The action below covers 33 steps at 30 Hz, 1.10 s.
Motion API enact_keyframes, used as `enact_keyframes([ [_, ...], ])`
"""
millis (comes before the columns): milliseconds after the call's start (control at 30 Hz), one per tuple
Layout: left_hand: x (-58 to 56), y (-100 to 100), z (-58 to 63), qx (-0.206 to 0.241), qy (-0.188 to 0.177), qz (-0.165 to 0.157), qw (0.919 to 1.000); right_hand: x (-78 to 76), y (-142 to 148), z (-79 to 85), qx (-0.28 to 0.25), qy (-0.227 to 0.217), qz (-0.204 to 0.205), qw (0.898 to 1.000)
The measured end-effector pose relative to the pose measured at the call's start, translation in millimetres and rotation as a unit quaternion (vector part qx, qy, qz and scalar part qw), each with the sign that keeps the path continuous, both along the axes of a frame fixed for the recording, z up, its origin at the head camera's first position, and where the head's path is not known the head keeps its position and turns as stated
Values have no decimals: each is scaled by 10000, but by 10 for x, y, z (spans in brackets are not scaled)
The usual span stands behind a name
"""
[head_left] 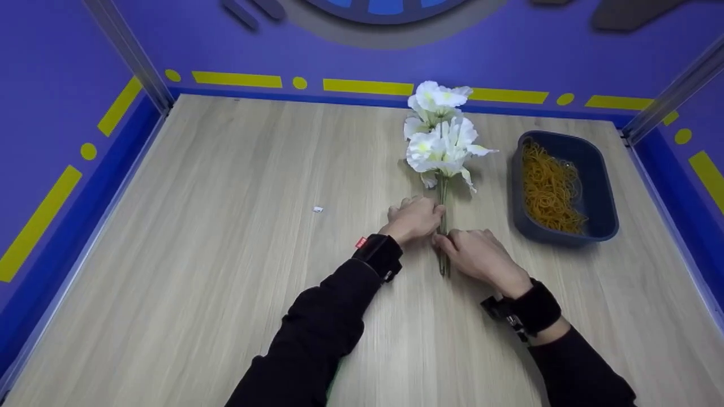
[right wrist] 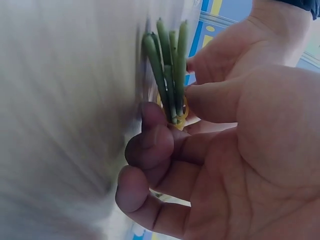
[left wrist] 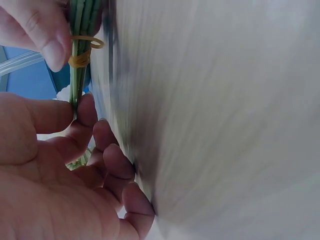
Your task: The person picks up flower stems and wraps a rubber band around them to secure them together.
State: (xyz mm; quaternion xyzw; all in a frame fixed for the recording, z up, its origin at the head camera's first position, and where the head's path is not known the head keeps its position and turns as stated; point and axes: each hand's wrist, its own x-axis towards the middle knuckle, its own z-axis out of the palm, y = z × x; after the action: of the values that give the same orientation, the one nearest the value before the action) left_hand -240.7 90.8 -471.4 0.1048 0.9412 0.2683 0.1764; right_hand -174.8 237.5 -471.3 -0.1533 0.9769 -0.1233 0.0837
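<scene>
A bunch of white artificial flowers (head_left: pixel 444 147) lies on the table, blossoms pointing away from me and green stems (head_left: pixel 443 192) towards me. My left hand (head_left: pixel 416 217) pinches the stems between thumb and forefinger, its other fingers loosely bent against the tabletop. Nearer the cut ends, my right hand (head_left: pixel 481 254) holds the stems with thumb and curled fingers. In the left wrist view a yellow rubber band (left wrist: pixel 80 60) is wound around the stems between the two hands, with a loop standing out. Stem ends (right wrist: pixel 167 65) stick out past the right hand in the right wrist view.
To the right stands a dark plastic box (head_left: pixel 605 192) with a heap of yellow rubber bands (head_left: pixel 548 192) in it. A small white scrap (head_left: pixel 318 209) lies left of my hands. Blue-purple panels (head_left: pixel 254 51) enclose the table's back and sides.
</scene>
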Motion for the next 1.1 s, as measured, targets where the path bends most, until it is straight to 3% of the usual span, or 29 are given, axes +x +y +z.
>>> enact_keyframes([
  [200,-10,-58,-11,204,223,-89,9995,16,48,93,-43,119,-59,9999],
  [467,3,-163,7,495,580,-366,9964,61,141,253,-712,869,-63,9936],
  [767,156,-444,219,590,1421,-547,9866,114,185,451,-894,1026,-396,9899],
  [933,351,-758,403,580,2443,-531,9665,179,242,601,-1056,1413,-320,9838],
  [1033,467,-956,532,674,3202,-493,9437,240,292,700,-1177,1775,-20,9771],
  [1100,540,-1085,609,716,3725,-464,9241,281,313,754,-1344,2125,262,9675],
])
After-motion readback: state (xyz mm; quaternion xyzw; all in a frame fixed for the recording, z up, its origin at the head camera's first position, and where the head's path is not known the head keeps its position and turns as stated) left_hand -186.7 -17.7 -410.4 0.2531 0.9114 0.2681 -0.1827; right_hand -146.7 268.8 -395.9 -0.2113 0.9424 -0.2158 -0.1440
